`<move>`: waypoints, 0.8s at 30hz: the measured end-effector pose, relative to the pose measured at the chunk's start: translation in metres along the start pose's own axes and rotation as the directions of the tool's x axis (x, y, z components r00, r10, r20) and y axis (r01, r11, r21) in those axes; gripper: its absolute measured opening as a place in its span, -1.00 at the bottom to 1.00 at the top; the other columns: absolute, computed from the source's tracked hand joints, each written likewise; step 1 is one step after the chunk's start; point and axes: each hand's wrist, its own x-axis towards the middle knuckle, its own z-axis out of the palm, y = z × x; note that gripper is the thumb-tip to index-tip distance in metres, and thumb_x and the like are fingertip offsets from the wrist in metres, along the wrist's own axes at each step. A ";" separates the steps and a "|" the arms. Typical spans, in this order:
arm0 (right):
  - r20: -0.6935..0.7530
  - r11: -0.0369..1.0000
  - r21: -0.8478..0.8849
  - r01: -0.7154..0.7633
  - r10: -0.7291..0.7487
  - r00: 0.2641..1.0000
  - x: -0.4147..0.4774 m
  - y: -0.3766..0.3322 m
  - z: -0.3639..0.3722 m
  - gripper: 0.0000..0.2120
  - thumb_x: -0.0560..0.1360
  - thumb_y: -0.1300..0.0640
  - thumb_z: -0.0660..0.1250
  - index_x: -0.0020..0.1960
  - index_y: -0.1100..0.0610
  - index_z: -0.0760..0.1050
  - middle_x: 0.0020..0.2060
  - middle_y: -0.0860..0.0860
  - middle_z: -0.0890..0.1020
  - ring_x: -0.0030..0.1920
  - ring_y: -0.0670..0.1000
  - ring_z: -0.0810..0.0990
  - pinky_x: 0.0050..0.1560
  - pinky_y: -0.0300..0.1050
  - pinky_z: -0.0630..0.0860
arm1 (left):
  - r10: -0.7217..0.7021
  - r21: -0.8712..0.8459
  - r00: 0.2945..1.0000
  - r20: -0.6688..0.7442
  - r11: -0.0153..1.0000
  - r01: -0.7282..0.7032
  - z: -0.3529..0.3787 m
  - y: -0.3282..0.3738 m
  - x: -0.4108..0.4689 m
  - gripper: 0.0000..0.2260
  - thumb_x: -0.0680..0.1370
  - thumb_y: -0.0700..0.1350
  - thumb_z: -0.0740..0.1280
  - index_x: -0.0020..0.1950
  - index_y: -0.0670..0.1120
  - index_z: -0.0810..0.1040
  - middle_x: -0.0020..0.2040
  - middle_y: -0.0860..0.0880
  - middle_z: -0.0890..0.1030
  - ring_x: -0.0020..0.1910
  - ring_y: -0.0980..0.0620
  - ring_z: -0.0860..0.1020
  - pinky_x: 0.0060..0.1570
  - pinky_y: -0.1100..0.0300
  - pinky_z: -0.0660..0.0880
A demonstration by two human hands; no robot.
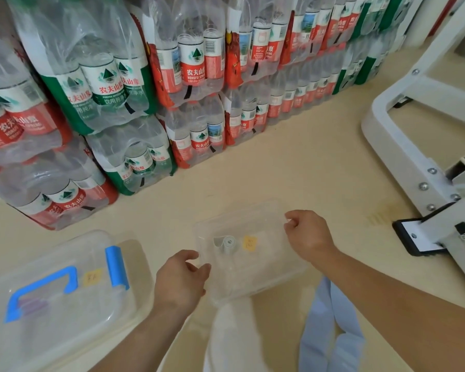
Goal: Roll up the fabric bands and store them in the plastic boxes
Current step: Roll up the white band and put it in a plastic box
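Loose on the floor [306, 162], a white fabric band [231, 336] and a pale blue band [330, 334] lie just before the clear plastic box [274, 267]. Both hands grip its rim with curled fingers: left hand [181, 280] near-left, right hand [308, 237] far-right. 1 rolled grey band [227, 244] lies inside. A lidded box [51, 291] sits left.

A: What forms the ground plane?
B: A smooth pale-beige floor [306, 162], evenly lit, without hard shadows.
A: And the rear boundary?
B: Stacked shrink-wrapped packs of clear water bottles [193, 76], red and green labels, at least two tiers high, standing on the floor along the back.
A: At right?
B: A white-painted metal frame [403, 157] with silver bolts; a black-edged white foot pad [419, 238] below it rests on the floor.
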 end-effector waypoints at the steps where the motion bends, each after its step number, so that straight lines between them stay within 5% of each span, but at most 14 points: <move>1: 0.004 1.000 -0.003 -0.002 0.002 1.000 0.001 0.001 0.002 -0.71 0.55 0.20 0.23 0.24 0.15 0.55 0.12 0.09 0.65 0.18 0.12 0.56 0.19 -0.12 0.44 | -0.009 0.001 1.000 -0.004 1.000 0.009 0.000 -0.001 0.000 -0.76 0.48 -0.15 0.40 0.13 -0.08 0.54 -0.30 0.01 0.60 -0.42 -0.05 0.64 -0.12 -0.04 0.61; 10: -0.021 0.999 0.027 -0.041 0.041 0.999 0.009 0.014 0.009 -0.76 0.53 0.00 0.29 0.13 0.04 0.61 -0.02 0.07 0.66 0.06 0.13 0.60 0.07 -0.07 0.53 | -0.109 -0.037 0.992 0.069 0.993 0.112 0.003 -0.006 0.006 -0.64 0.43 -0.09 0.46 0.19 -0.09 0.51 -0.25 -0.03 0.67 -0.26 -0.08 0.66 -0.16 -0.01 0.63; 12: 0.080 0.994 0.064 -0.086 0.081 0.994 0.010 0.017 0.005 -0.72 0.54 -0.08 0.26 0.03 0.07 0.63 -0.03 0.07 0.67 0.03 0.12 0.61 0.03 -0.11 0.50 | -0.172 -0.065 0.972 0.157 0.981 0.184 0.003 -0.007 0.004 -0.57 0.40 -0.11 0.48 0.23 -0.08 0.47 -0.15 -0.06 0.68 -0.21 -0.05 0.65 -0.27 0.09 0.61; 15: 0.371 0.956 0.141 -0.259 0.191 0.909 0.000 0.022 -0.017 -0.59 0.55 -0.16 0.22 -0.22 0.16 0.51 -0.35 0.07 0.57 -0.36 0.03 0.50 -0.25 -0.17 0.36 | -0.243 -0.108 0.918 0.314 0.951 0.288 0.001 -0.010 0.000 -0.58 0.38 -0.10 0.51 0.17 -0.05 0.46 -0.05 -0.08 0.68 -0.20 -0.04 0.66 -0.26 0.11 0.61; 19: 0.600 0.909 0.182 -0.376 0.200 0.774 -0.016 0.048 -0.035 -0.67 0.50 -0.11 0.33 0.00 0.15 0.62 -0.17 0.07 0.66 -0.22 0.00 0.67 -0.19 -0.18 0.47 | -0.285 -0.164 0.885 0.369 0.917 0.364 0.000 -0.017 -0.003 -0.68 0.39 -0.17 0.52 0.06 -0.13 0.50 -0.11 -0.17 0.68 -0.34 -0.06 0.64 -0.24 0.09 0.65; 24: 0.489 0.880 0.339 -0.332 0.136 0.862 -0.018 0.060 -0.027 -0.76 0.44 0.06 0.45 -0.07 0.24 0.63 -0.29 0.11 0.65 -0.23 0.06 0.69 -0.22 -0.18 0.53 | -0.247 -0.196 0.905 0.346 0.925 0.327 0.001 -0.022 -0.006 -0.83 0.41 -0.25 0.49 -0.08 -0.25 0.56 -0.30 -0.16 0.63 -0.41 -0.02 0.65 -0.28 0.16 0.63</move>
